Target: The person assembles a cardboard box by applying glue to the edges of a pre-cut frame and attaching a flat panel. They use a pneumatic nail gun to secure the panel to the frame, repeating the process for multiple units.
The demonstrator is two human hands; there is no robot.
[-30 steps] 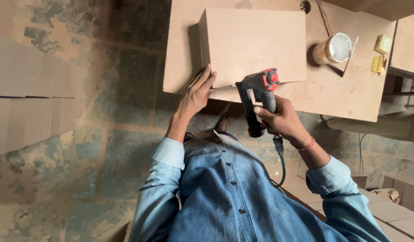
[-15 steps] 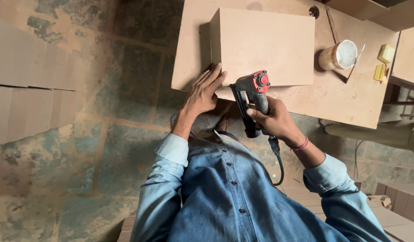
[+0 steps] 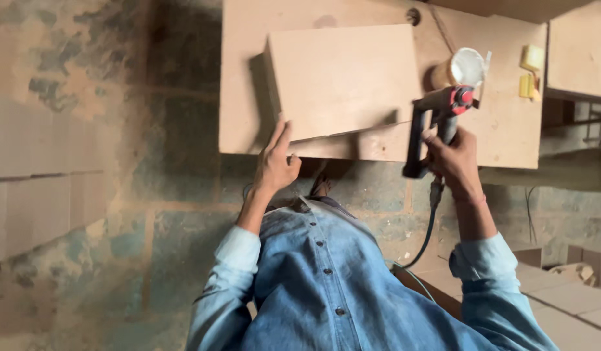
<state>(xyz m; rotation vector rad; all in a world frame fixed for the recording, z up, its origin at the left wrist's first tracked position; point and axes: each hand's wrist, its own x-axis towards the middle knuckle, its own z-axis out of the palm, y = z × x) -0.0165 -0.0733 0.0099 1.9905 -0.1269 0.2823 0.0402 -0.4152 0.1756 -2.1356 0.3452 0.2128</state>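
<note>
A flat wooden box (image 3: 342,78) lies on the tabletop (image 3: 502,133), its near edge running slightly slantwise just inside the tabletop's front edge. Its left side stands a little in from the tabletop's left edge, leaving a narrow bare strip there. To the right of the box the surface is bare up to a round glue pot (image 3: 461,68) near the far right, with two small yellow blocks (image 3: 529,71) beyond it close to the right edge. Below the front edge the stained floor (image 3: 99,214) lies open on the left, and pale boards (image 3: 573,296) are stacked low on the right.

The left hand (image 3: 277,162) is spread open, fingers stretched upward, their tips pressed flat against the near left corner of the box where it meets the tabletop's front edge; it grips nothing.

The right hand (image 3: 453,159) is clenched around the dark handle of a power tool (image 3: 437,123) with a red part on top. The tool is held up in the air over the tabletop's front edge, just right of the box's near right corner and apart from it, in front of the glue pot. Its cable (image 3: 429,231) hangs down from the handle past the blue denim shirt (image 3: 326,279).
</note>
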